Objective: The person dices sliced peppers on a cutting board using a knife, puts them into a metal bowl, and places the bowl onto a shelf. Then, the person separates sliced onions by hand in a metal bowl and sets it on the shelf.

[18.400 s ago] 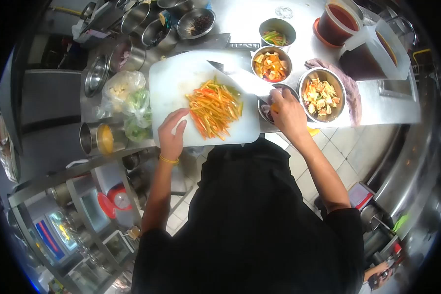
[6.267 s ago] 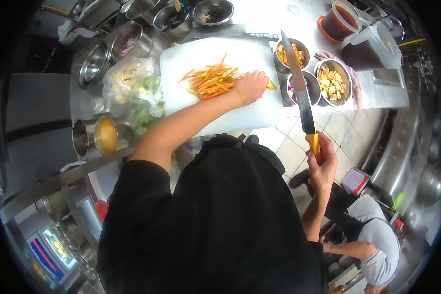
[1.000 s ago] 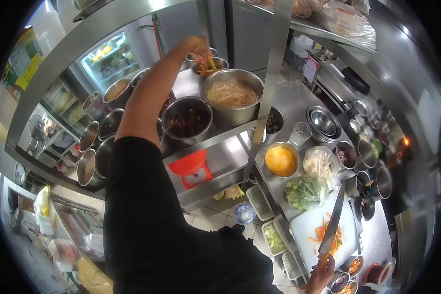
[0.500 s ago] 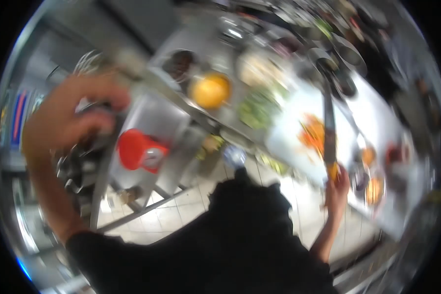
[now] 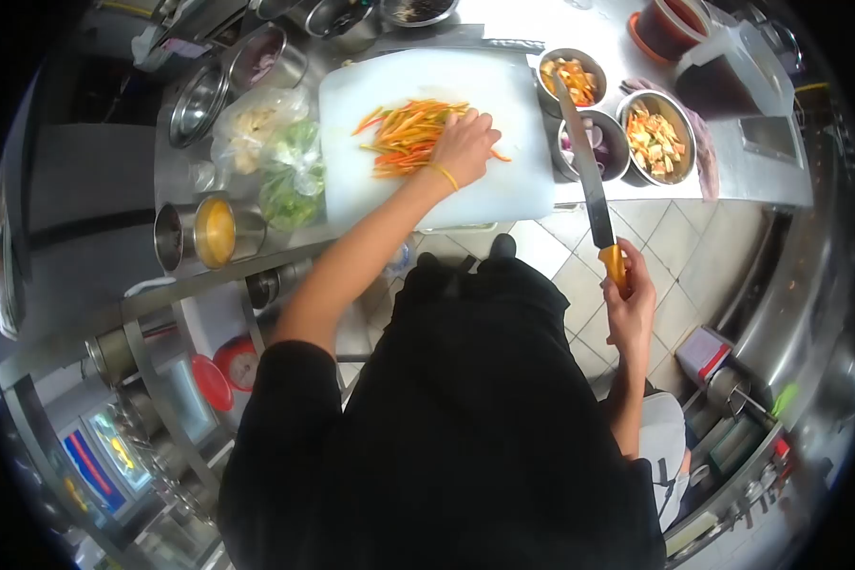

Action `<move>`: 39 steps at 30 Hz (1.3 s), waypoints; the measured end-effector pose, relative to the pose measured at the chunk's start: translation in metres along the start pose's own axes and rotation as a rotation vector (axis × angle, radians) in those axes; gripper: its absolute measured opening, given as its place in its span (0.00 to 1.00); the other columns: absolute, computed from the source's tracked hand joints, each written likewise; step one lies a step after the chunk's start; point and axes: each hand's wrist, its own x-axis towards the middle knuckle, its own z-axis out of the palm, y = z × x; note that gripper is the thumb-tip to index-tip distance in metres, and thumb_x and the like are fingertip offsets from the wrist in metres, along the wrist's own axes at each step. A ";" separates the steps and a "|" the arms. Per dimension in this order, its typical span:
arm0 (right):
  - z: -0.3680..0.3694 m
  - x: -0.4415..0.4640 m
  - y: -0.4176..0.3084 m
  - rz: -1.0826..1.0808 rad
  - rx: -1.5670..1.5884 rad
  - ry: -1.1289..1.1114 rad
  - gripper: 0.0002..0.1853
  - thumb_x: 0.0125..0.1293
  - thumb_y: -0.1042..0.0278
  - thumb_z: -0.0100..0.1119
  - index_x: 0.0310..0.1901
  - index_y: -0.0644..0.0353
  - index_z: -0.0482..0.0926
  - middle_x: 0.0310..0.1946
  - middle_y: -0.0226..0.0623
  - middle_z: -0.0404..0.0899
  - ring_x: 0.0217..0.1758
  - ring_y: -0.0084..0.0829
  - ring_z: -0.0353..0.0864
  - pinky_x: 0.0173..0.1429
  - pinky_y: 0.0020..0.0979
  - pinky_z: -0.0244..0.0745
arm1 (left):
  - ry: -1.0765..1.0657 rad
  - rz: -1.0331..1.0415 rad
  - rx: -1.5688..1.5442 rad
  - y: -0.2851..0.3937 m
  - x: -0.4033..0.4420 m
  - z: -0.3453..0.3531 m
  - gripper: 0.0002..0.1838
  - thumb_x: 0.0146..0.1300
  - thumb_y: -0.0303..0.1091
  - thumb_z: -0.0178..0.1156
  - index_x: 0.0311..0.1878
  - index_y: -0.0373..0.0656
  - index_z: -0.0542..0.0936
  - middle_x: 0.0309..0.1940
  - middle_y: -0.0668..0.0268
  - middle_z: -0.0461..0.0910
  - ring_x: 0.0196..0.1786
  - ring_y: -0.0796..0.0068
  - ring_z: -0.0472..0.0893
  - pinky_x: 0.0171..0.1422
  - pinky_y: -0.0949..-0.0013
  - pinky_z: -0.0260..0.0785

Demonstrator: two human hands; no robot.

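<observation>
Thin orange and yellow-green vegetable strips (image 5: 404, 138) lie in a loose pile on a white cutting board (image 5: 351, 195). My left hand (image 5: 465, 150) rests on the right side of the pile, its curled fingers closed over some strips; the fingertips are partly hidden. In my right hand (image 5: 632, 299) is a long kitchen knife (image 5: 589, 176), gripped by its yellow handle. The blade points up and away, held off the board's right side and passing in front of a metal bowl of chopped purple onion (image 5: 608, 147).
Metal bowls of chopped orange pieces (image 5: 584, 85) and mixed chopped vegetables (image 5: 655, 142) stand right of the board. Bags of leafy greens (image 5: 293, 195) and pale vegetables (image 5: 247, 138) lie left. A dark-filled plastic jug (image 5: 736, 81) stands back right. A person in light clothing (image 5: 663, 437) is lower right.
My view has turned to the counter. My left hand, raised at the left before, is now down on the strips. The knife has stayed in my right hand, now right of the board.
</observation>
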 end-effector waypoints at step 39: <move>0.135 0.010 0.001 -0.015 -0.121 0.220 0.28 0.57 0.86 0.50 0.62 0.60 0.73 0.48 0.43 0.78 0.45 0.32 0.78 0.51 0.30 0.74 | -0.311 -0.018 -0.010 -0.057 -0.029 -0.026 0.54 0.53 0.63 0.66 0.76 0.45 0.55 0.79 0.57 0.45 0.81 0.56 0.40 0.77 0.31 0.33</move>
